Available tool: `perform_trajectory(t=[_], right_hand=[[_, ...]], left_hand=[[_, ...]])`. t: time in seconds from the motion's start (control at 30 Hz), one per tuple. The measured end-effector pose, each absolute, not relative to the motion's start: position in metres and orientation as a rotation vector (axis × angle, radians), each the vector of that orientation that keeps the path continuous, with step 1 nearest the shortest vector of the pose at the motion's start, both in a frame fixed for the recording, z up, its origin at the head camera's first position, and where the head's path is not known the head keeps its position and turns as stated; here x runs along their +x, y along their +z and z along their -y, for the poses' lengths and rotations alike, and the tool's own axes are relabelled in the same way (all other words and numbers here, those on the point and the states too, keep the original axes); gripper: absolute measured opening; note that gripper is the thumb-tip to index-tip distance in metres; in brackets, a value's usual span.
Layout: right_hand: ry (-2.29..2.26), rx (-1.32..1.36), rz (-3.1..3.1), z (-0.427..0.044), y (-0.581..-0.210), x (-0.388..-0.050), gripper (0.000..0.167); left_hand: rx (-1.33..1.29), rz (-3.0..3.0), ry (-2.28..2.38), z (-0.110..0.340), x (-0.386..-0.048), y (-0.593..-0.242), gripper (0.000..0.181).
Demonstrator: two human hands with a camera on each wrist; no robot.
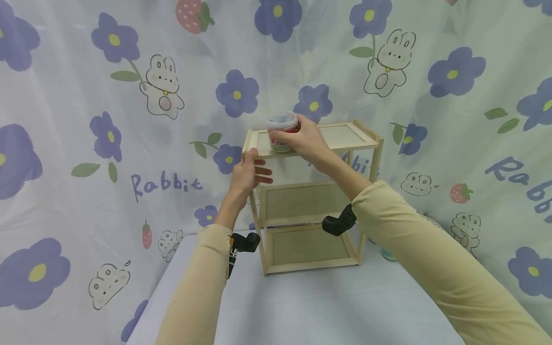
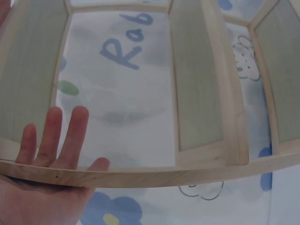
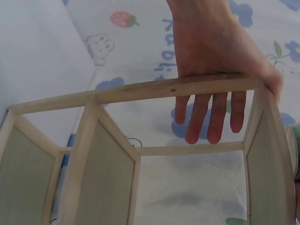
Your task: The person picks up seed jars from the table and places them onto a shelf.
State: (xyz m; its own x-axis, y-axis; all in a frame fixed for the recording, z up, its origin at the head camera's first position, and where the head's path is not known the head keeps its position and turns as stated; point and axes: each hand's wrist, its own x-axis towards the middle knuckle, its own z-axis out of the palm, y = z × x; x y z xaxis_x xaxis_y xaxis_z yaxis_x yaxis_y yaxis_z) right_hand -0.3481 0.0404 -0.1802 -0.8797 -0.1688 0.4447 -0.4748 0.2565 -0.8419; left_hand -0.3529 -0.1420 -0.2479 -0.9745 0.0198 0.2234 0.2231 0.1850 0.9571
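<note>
A clear plastic jar point(image 1: 280, 142) with a red and green label is at the left part of the top board of a wooden shelf rack point(image 1: 308, 268). My right hand point(image 1: 307, 141) grips it from the right, thumb across the front. Whether the jar's base touches the board cannot be told. At the rack's upper left corner, my left hand point(image 1: 247, 176) rests on the post, thumb up at the top board and the other fingers straight. The right wrist view shows that left hand point(image 3: 220, 51) against the post, with the jar point(image 3: 296, 150) partly cut off.
The rack's middle board point(image 1: 302, 203) and bottom board point(image 1: 308, 247) lie below. The rack stands on a white-covered table point(image 1: 302, 306). A small greenish container point(image 1: 387, 255) shows partly behind my right sleeve. A patterned curtain point(image 1: 168, 143) hangs close behind.
</note>
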Motion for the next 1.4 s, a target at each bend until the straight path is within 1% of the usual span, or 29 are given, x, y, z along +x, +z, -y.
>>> perform_trajectory(t=[0.23, 0.43, 0.7, 0.83, 1.07, 1.17, 1.27, 1.4], right_hand=[[1.652, 0.636, 2.296, -0.028, -0.179, -0.354, 0.066], [1.584, 0.625, 2.373, -0.023, -0.176, -0.362, 0.067], [1.590, 0.676, 2.375, -0.017, -0.174, -0.367, 0.055], [1.576, 0.643, 2.397, -0.017, -0.172, -0.368, 0.058], [1.544, 0.570, 2.455, -0.014, -0.171, -0.370, 0.071], [1.536, 0.555, 2.474, -0.013, -0.171, -0.369, 0.072], [1.520, 0.586, 2.478, -0.012, -0.171, -0.368, 0.067], [1.482, 0.646, 2.483, -0.012, -0.171, -0.369, 0.054]], left_hand=[[-0.224, 2.301, -1.889, 0.141, -0.350, -0.248, 0.064], [-0.228, 2.297, -1.884, 0.141, -0.350, -0.247, 0.067], [-0.239, 2.300, -1.885, 0.142, -0.351, -0.247, 0.067], [-0.245, 2.302, -1.876, 0.142, -0.351, -0.245, 0.068], [-0.240, 2.316, -1.865, 0.141, -0.352, -0.245, 0.067], [-0.239, 2.319, -1.869, 0.141, -0.352, -0.246, 0.067], [-0.236, 2.319, -1.864, 0.141, -0.352, -0.247, 0.066], [-0.233, 2.306, -1.875, 0.141, -0.353, -0.248, 0.062]])
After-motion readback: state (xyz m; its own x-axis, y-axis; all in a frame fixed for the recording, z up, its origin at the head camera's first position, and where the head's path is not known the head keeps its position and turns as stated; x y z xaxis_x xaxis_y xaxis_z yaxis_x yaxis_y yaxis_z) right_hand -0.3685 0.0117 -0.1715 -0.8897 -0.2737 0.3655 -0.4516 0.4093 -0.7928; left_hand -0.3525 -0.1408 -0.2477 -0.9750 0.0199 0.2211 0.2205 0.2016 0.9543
